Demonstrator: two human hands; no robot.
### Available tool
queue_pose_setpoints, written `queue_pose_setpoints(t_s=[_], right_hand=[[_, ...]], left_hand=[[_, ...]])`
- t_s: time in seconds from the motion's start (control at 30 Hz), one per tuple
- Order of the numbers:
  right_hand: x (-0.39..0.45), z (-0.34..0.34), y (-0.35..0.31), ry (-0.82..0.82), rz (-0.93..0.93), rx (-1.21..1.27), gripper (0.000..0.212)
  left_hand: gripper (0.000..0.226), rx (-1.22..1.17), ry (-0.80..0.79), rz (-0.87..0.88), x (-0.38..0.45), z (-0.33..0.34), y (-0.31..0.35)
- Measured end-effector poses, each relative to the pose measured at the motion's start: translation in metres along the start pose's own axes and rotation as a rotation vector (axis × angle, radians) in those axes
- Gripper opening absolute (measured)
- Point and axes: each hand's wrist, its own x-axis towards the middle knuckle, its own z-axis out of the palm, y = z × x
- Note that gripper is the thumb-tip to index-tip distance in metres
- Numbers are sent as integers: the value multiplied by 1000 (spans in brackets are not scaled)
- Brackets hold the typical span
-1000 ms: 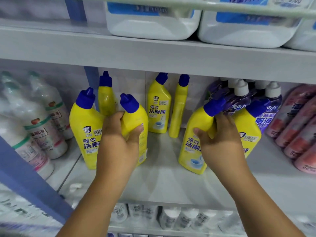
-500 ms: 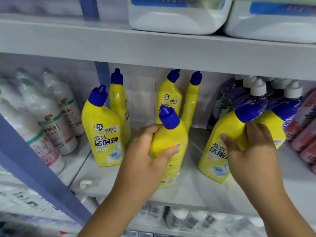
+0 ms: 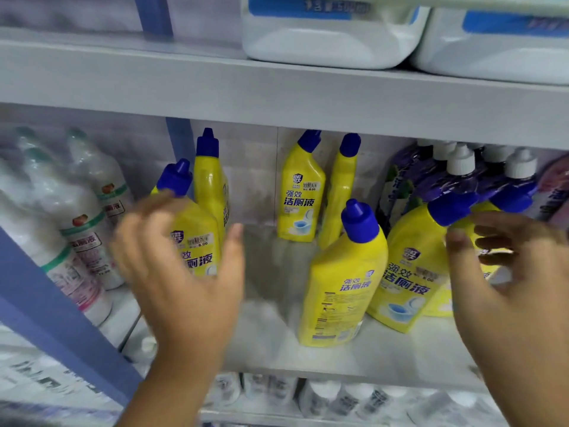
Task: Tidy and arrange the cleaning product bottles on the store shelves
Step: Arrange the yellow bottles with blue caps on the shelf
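Observation:
Several yellow toilet-cleaner bottles with blue caps stand on the grey middle shelf [image 3: 277, 349]. One yellow bottle [image 3: 341, 285] stands alone near the front, turned sideways, with no hand on it. My left hand [image 3: 181, 272] hovers open, fingers spread, in front of the left front yellow bottle [image 3: 197, 238], blurred by motion. My right hand [image 3: 505, 285] is open with fingers spread beside the right front yellow bottle [image 3: 406, 272], gripping nothing. Two more yellow bottles [image 3: 300, 192] stand at the back wall.
White bottles with green bands [image 3: 77, 229] fill the left bay behind a blue upright [image 3: 61, 318]. Purple bottles with white caps [image 3: 455, 177] crowd the right. Large white jugs [image 3: 332, 35] sit on the shelf above. More white bottles fill the shelf below.
My left hand set its yellow bottle down beside the right pair, let go and moved left. My right hand released the bottle neck and opened. The view moved closer.

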Motion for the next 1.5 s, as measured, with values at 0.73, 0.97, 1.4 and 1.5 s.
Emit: queue_pose_setpoints(t_s=[0.73,0.97,1.4,1.5], right_hand=[[18,75,-60,-680,206,539,44],[88,184,-45,-501,191,115,36],[92,234,-33,-493,63,-1,38],[94,229,-30,-553,71,16,27]], left_hand=[[47,-106,31,81,23,13,-49],[90,-210,-293,-389,-4,83,-60],[44,-515,-407,-659,7,119,-96],[43,-622,-445,-723,2,127,-103]])
